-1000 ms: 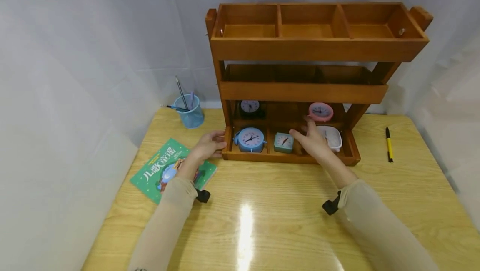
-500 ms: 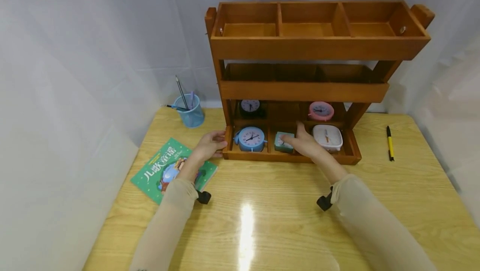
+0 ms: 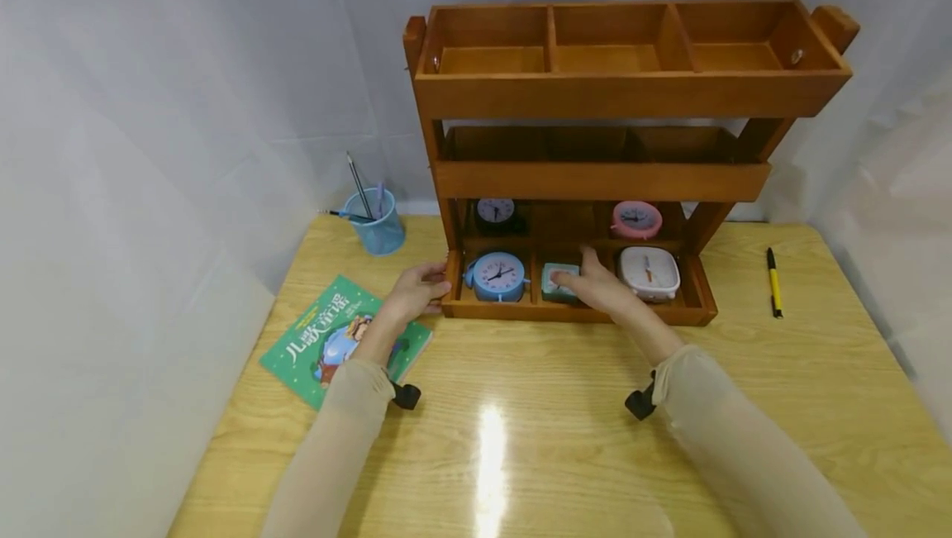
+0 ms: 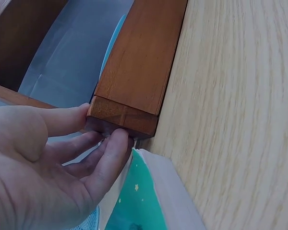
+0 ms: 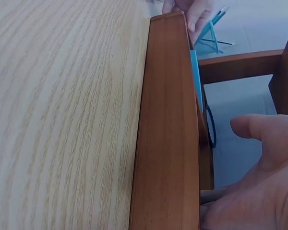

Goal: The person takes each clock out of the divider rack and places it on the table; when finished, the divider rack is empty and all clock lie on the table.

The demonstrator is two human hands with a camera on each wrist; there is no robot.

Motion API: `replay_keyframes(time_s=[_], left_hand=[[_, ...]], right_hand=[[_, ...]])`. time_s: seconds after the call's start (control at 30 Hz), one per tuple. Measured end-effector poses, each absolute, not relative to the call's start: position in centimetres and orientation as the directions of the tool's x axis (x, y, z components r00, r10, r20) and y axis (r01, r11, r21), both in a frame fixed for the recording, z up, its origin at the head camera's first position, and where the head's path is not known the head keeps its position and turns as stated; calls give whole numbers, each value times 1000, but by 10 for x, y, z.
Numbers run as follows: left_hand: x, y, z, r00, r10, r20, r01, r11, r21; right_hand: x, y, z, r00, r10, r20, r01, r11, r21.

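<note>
In the head view my left hand (image 3: 408, 292) holds the left end of a brown wooden rack (image 3: 580, 312). The left wrist view shows its thumb and fingertips against the corner of the front board (image 4: 134, 62). My right hand (image 3: 604, 283) reaches into the middle bottom compartment beside a small green square clock (image 3: 559, 293), its thumb over the clock's face. The right wrist view shows that thumb extended, the fingers partly hidden behind the board. A blue round clock (image 3: 497, 277) sits left of the green one, a white clock (image 3: 649, 273) right of it.
Farther back in the rack stand a black clock (image 3: 496, 216) and a pink clock (image 3: 635, 220). On the left are a green book (image 3: 320, 340) and a blue pen cup (image 3: 382, 232). A yellow-and-black pen (image 3: 774, 283) lies on the wooden table (image 3: 565, 422) at right.
My right hand has moved left from the white clock to the green clock, which has shifted slightly left. My left hand has stayed at the rack's end.
</note>
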State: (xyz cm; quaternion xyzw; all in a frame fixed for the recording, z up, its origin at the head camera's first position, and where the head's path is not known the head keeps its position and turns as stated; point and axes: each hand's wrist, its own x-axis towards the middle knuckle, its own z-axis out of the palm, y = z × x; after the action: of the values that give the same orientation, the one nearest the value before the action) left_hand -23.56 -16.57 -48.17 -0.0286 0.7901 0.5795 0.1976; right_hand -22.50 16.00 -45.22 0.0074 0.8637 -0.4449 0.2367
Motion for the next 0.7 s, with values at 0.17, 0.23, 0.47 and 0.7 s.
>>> replay_keyframes(time_s=[0.17,0.23,0.47,0.7], left_hand=[[-235,-166,-482,-920,178,-350,-285,313,906],[-234,-166,-481,-920,173,-352,-289,309,906],[-234,-166,-482,-919,165,-359,-300,300,906],[-233,-167,-483,-921,165,-354,-299,285,911]], right_hand=[[-227,158,-453,-880,-208,-428,237,589,-773],[-227,158,-453,-875,-217,-433,239,584,-776],[-229,157,-454,-870,-242,-430,241,552,-798],[-229,155,-455,-880,-240,-409,233,533,-814]])
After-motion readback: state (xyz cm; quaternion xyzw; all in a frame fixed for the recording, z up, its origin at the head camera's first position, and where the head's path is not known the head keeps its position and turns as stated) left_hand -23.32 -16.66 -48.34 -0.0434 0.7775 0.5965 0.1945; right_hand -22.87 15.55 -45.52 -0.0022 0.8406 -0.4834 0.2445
